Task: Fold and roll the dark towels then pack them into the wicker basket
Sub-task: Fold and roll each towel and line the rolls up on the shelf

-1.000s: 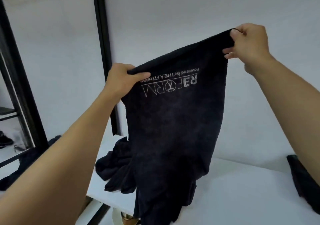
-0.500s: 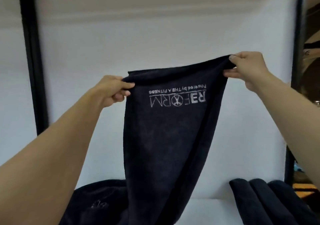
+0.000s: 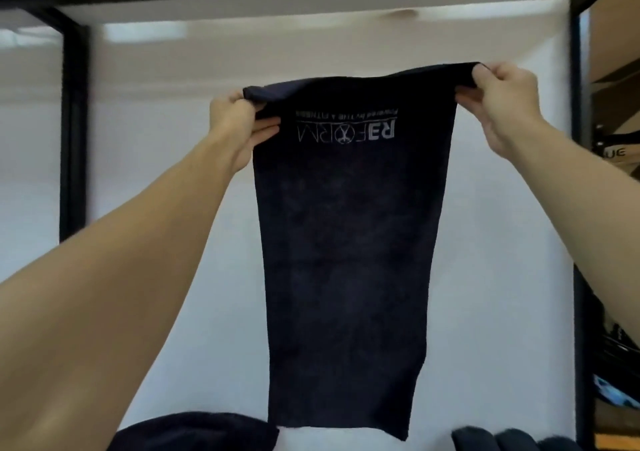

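I read this location as a storage or stock room serving a fitness business. Indicators:

- A black metal rack frame (image 3: 72, 131) carries a white shelf board (image 3: 242, 10) overhead and a white back panel (image 3: 156, 208).
- Brown cardboard boxes (image 3: 614, 41) sit on the adjacent rack at right.
- The dark towel (image 3: 346, 260) bears a printed "REFORM" fitness logo (image 3: 346, 133).
- Further dark towels (image 3: 485, 440) lie along the lower edge of my view.

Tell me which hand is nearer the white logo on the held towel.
Left. The left hand pinches the top corner just beside the logo; the right hand grips the far corner, bare towel between.
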The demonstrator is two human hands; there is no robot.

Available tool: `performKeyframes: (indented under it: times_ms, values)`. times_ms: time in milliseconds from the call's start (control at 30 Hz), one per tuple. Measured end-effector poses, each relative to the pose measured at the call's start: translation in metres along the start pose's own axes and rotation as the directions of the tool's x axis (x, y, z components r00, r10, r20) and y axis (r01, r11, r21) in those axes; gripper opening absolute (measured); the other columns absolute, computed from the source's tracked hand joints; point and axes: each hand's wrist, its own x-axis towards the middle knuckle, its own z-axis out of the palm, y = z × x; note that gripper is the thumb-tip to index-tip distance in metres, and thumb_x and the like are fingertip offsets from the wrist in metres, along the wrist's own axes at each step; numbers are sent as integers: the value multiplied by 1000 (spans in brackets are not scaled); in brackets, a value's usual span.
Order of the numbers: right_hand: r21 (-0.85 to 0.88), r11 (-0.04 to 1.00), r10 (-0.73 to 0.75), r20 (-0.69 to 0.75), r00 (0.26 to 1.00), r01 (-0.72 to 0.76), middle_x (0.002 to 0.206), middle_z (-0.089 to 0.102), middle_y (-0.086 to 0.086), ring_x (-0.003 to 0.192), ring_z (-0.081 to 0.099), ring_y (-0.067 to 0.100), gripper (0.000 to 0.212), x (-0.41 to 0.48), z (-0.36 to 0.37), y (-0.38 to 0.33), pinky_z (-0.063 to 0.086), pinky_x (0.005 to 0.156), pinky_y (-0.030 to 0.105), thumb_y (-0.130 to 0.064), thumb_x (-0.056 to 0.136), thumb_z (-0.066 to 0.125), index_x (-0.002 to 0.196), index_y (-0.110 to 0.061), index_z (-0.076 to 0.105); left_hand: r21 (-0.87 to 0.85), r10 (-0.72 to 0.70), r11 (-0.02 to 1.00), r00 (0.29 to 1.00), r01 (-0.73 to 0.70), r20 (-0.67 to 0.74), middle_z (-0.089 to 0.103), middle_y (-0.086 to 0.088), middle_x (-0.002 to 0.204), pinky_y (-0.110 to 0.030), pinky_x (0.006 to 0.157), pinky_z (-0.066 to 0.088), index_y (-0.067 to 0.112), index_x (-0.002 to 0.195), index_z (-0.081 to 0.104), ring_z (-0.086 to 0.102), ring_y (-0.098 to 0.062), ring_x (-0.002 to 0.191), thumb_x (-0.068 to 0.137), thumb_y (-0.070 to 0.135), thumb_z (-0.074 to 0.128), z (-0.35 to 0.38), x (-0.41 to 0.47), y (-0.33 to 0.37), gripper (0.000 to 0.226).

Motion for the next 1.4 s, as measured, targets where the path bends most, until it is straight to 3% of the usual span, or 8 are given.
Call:
performKeyframes:
  times_ms: [267, 433, 733, 867, 1000, 1100, 1200, 1400]
  values:
    - [-352, 929, -79, 125, 989, 119, 83, 63, -4, 72, 63, 10, 13, -88, -22, -61, 53, 68, 23, -22, 97, 52, 89, -19, 61, 195, -9, 981, 999, 2, 39, 63, 3, 68, -24, 47, 38, 22, 68, 59, 44, -10, 41, 86, 38, 70, -26, -75, 16, 26]
    - [-530, 832, -66, 199, 978, 164, 87, 57, -10, 73, 50, 0, 27, -151, -42, -87, 42, 63, 18, -28, 99, 50, 117, -13, 64, 135, -8, 991, 997, -2, 74, 65, 7, 69, -26, 59, 41, 22, 69, 62, 58, -9, 63, 90, 31, 66, -57, -129, 25, 23]
    - [-465, 871, 237, 122, 964, -156, 70, 64, -12, 63, 54, 4, 15, -228, -57, -78, 37, 53, 19, -22, 93, 61, 79, -22, 68, 99, -261, 963, 961, 252, 95, 74, -6, 88, -38, 79, 58, 10, 82, 69, 70, -19, 78, 90, 26, 67, -106, -204, -12, 18]
    - [-704, 648, 514, 124, 849, -290, 86, 67, -3, 74, 55, 9, 13, -287, -88, -15, 44, 62, 24, -23, 93, 62, 90, -16, 72, 269, -491, 845, 870, 463, 46, 74, -14, 90, -38, 75, 58, 7, 82, 71, 70, -23, 75, 89, 18, 66, -120, -249, -84, 14]
    - [-842, 389, 772, 75, 632, -375, 74, 64, 2, 63, 53, 13, 16, -378, -128, 73, 42, 52, 23, -21, 92, 64, 81, -12, 72, 452, -767, 555, 639, 699, -46, 72, -22, 96, -49, 79, 56, -6, 94, 70, 69, -34, 87, 85, 19, 71, -148, -317, -194, 26]
    - [-934, 218, 869, 55, 492, -282, 65, 61, -3, 55, 51, 7, 25, -435, -150, 131, 37, 51, 17, -20, 90, 63, 69, -5, 64, 586, -834, 395, 544, 707, -94, 61, -11, 70, -30, 53, 48, 9, 72, 54, 59, -25, 64, 87, 25, 69, -161, -357, -258, 26]
    - [-975, 142, 905, 58, 422, -169, 57, 44, 1, 54, 39, 13, 32, -456, -161, 170, 29, 53, 27, -17, 89, 59, 62, -10, 44, 748, -788, 343, 608, 569, -101, 39, -2, 55, -24, 46, 29, 15, 61, 35, 41, -17, 52, 91, 24, 65, -162, -371, -296, 43]
    - [-986, 107, 889, 39, 455, -125, 75, 67, -2, 72, 62, 15, 20, -405, -158, 198, 51, 71, 31, -24, 92, 60, 76, -17, 68, 782, -684, 430, 728, 452, -45, 43, -3, 58, -29, 53, 30, 14, 59, 40, 41, -16, 58, 93, 23, 60, -140, -324, -310, 40]
